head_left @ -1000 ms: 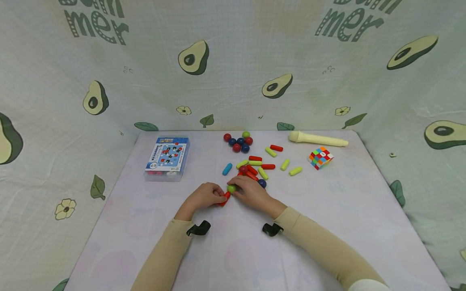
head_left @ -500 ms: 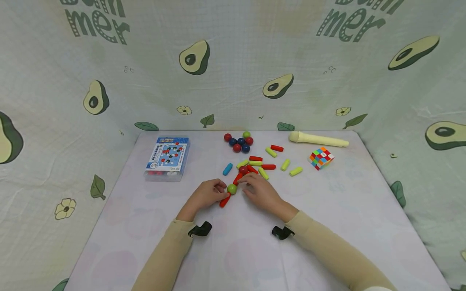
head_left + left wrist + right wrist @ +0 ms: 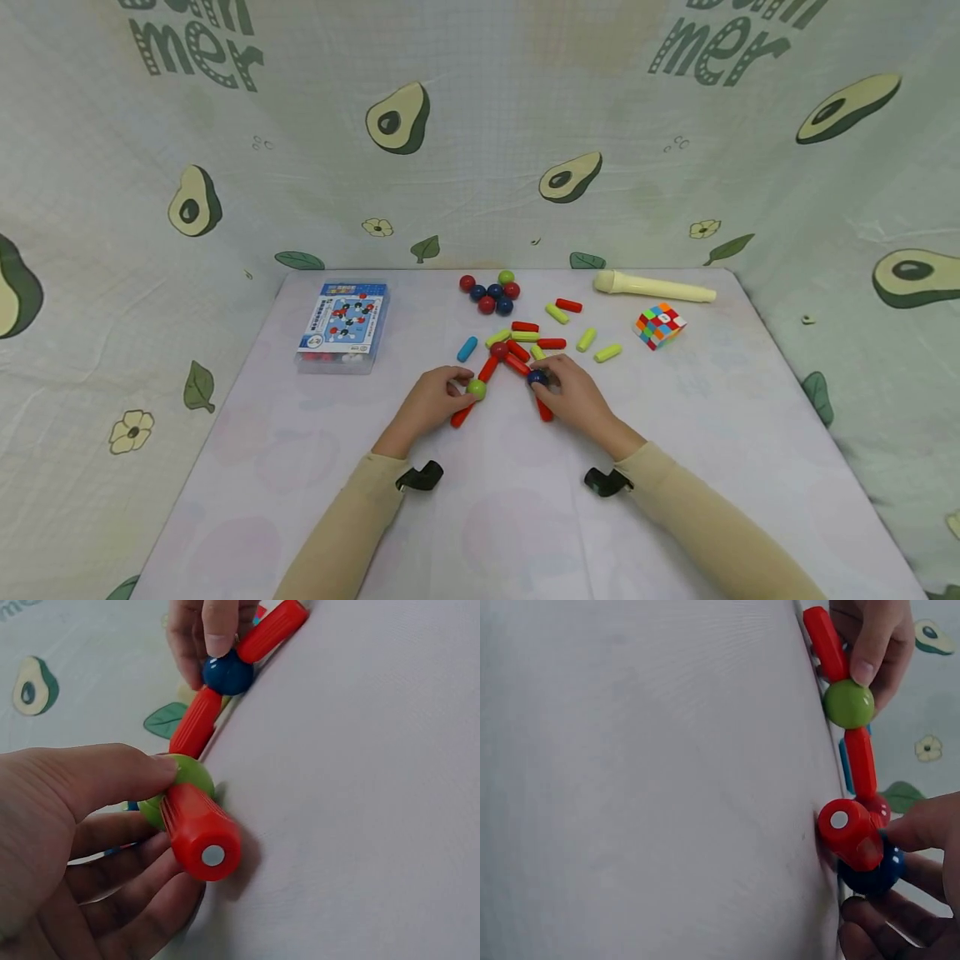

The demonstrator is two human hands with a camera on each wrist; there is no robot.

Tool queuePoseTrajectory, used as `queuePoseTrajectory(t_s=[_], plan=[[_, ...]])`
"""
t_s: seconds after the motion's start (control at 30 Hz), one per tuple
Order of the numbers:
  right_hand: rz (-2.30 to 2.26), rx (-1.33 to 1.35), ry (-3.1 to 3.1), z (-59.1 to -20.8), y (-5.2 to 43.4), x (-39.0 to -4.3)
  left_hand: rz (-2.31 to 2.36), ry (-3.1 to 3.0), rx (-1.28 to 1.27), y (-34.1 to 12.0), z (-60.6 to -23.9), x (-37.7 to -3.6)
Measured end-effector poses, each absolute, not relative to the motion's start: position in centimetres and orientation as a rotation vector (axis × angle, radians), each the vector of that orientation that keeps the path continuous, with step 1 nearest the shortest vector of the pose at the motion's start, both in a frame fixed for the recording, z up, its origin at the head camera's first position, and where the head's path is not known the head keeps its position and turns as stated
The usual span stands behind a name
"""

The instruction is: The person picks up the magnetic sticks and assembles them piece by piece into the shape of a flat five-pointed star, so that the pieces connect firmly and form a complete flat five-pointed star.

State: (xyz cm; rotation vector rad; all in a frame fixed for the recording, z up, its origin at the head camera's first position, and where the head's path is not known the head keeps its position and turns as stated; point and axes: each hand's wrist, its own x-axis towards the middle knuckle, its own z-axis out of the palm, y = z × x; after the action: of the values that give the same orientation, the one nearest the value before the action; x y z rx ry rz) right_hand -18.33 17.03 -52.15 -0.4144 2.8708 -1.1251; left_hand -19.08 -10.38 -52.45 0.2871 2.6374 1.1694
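Observation:
A chain of red magnetic rods and coloured balls lies on the table in a bent line, peaking at a dark red ball point(image 3: 499, 350). At its left leg my left hand point(image 3: 429, 402) pinches a green ball point(image 3: 196, 774) between thumb and fingers. A short red rod point(image 3: 202, 836) juts from that ball toward me. On the other leg, my right hand point(image 3: 576, 398) pinches a dark blue ball point(image 3: 871, 871), with another red rod point(image 3: 847, 825) sticking out toward me. Further rods link the green and blue balls to the dark red one.
Loose red and yellow-green rods point(image 3: 587, 339) lie behind and right of the chain; a blue rod point(image 3: 467, 348) lies left. Several balls point(image 3: 495, 291) cluster at the back. A boxed set point(image 3: 343, 327) stands left. A puzzle cube point(image 3: 660, 325) and a cream microphone-shaped stick point(image 3: 655, 286) lie right.
My right hand has left the green ball, passed the rod beyond it and moved right to grip the blue ball. My left hand has shifted from the near red rod to the green ball.

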Motion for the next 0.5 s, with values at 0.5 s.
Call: queuePoseTrajectory(t_s=[0.5], plan=[[-1.164,-0.389,2.87,-53.07,16.67,-18.39,1.206,2.71,0.131,-9.39,-52.59,-18.81]])
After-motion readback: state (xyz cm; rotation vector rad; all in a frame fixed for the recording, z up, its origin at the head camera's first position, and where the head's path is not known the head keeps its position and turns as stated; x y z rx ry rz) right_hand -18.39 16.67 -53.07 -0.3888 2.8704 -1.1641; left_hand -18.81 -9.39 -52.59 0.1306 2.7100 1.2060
